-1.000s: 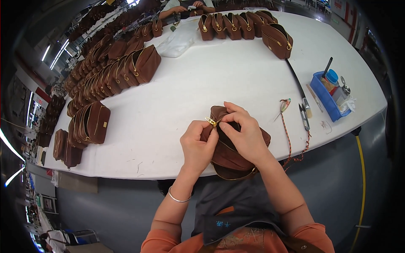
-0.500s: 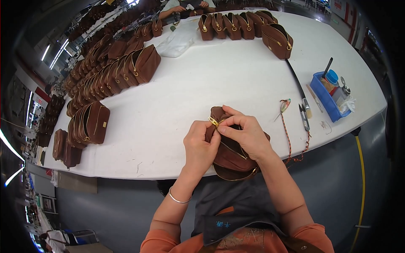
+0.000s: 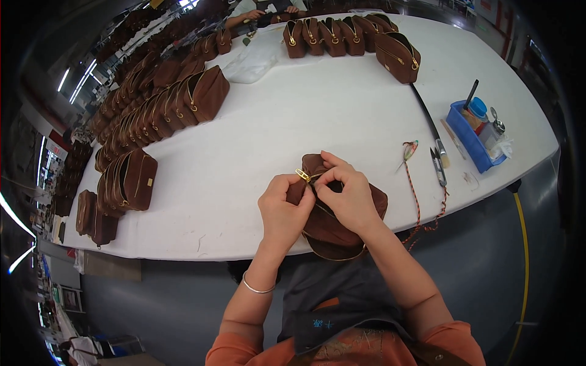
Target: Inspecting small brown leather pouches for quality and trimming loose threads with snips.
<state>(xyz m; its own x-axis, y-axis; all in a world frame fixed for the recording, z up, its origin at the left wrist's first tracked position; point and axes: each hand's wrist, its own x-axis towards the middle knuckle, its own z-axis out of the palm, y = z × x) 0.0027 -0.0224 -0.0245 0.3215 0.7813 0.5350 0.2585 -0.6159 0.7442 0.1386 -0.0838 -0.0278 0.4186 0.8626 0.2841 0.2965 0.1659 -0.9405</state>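
Note:
A brown zipped pouch (image 3: 377, 202) lies at the table's near edge, its zip partly open and one flap hanging toward me. My left hand (image 3: 282, 208) pinches the pouch's far left end, thumb and forefinger beside the gold zip pull (image 3: 303, 175). From the right, my right hand (image 3: 349, 198) has its thumb and forefinger pressed together on the zip edge just by the pull, while another finger rests on the pouch's far end. Both hands meet there, and their fingertips partly hide the zip.
On the white table (image 3: 274, 122), rows of brown pouches (image 3: 207, 91) stand at the left and more pouches (image 3: 332, 38) at the back. To the right are a blue tray (image 3: 473, 140) with bottles, a brush (image 3: 443, 156), snips (image 3: 437, 166) and a corded awl-like tool (image 3: 409, 151). Across the table sits another person.
Both hands and the pouch have shifted slightly left. My right fingers have curled in closer to the zip, with the pull tilted a little more to the left.

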